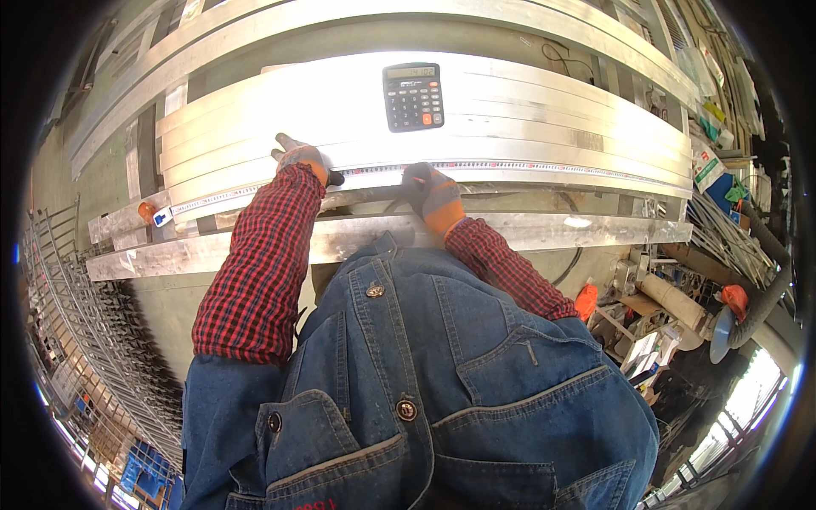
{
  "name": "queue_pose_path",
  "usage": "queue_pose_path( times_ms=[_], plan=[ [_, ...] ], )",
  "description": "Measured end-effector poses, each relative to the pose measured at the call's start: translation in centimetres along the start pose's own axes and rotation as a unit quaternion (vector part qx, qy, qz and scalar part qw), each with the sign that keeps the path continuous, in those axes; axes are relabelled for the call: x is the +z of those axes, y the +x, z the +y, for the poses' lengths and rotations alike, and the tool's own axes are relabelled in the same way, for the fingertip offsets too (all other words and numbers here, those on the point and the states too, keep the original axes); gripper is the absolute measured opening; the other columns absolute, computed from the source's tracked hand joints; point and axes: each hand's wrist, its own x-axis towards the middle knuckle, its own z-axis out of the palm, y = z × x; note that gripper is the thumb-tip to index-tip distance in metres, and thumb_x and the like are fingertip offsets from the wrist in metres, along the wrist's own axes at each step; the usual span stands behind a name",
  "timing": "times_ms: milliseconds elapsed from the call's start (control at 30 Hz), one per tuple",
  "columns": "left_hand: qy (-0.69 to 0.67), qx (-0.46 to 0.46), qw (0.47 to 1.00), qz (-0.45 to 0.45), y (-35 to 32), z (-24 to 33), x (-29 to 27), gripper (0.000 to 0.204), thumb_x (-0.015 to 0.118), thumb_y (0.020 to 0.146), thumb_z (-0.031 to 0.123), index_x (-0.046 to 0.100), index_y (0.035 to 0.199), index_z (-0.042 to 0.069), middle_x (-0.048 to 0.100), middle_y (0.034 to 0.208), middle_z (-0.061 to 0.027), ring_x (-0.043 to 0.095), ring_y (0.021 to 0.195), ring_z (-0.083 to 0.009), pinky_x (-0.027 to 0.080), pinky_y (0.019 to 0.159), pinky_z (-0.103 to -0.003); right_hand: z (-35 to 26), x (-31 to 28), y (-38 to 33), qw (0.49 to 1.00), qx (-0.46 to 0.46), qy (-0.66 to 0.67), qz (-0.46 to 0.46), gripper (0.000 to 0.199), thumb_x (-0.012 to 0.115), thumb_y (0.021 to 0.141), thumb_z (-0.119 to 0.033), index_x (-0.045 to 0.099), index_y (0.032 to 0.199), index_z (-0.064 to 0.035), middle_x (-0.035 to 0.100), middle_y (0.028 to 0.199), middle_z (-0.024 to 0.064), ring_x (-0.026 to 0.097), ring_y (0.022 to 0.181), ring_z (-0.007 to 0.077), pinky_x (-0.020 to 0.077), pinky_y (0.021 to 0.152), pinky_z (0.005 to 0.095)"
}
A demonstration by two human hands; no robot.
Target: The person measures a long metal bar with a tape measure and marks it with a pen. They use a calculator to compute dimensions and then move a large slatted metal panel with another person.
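A long tape measure blade [544, 167] runs along the front bar of a row of pale metal bars [280, 102]. Its white and blue end piece [162, 218] sits at the left end of the bars. My left hand [303, 156], in a grey and orange glove, rests on the bars beside the blade, fingers apart and thumb near the tape. My right hand [433, 197], gloved alike, is curled at the front edge of the blade. Whatever its fingers hold, if anything, is hidden. A black calculator [414, 96] lies on the bars beyond both hands.
Metal rails [510, 228] of the rack cross in front of me and behind the bars. Wire racks [93, 297] stand at the left. At the right are a bundle of thin rods [722, 234], a grey hose [769, 276] and cluttered tools.
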Motion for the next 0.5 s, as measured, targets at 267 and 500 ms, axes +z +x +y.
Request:
queue_pose_path(
  times_ms=[267, 500],
  plan=[
    [-0.003, 0.003, 1.000, -0.017, -0.4, 0.0, -0.1, 0.105, 0.077, 0.099, 0.016, 0.005, 0.175, 0.013, 0.019, 0.178, -0.0299, 0.060, 0.143, -0.0402, 0.059, 0.116, -0.048, 0.2, -0.1, -0.1, 0.999, -0.006, -0.038, -0.010, 0.018, 0.071, 0.101, -0.026, 0.076, 0.108, -0.0101, 0.081, 0.098, 0.0197, 0.079, 0.096, 0.0368, 0.0618, 0.088, 0.0460],
    [-0.041, -0.012, 0.999, 0.015, -1.1, 0.3, -0.6, 0.120, 0.089, 0.088, 0.014, 0.005, 0.174, 0.013, 0.023, 0.176, -0.0303, 0.063, 0.140, -0.0398, 0.062, 0.111, -0.047, -0.3, -1.9, 0.0, 0.993, 0.014, 0.087, 0.073, 0.026, 0.067, 0.102, -0.018, 0.072, 0.126, -0.0105, 0.080, 0.095, 0.0170, 0.078, 0.091, 0.0381, 0.0612, 0.086, 0.0473]
  ],
)
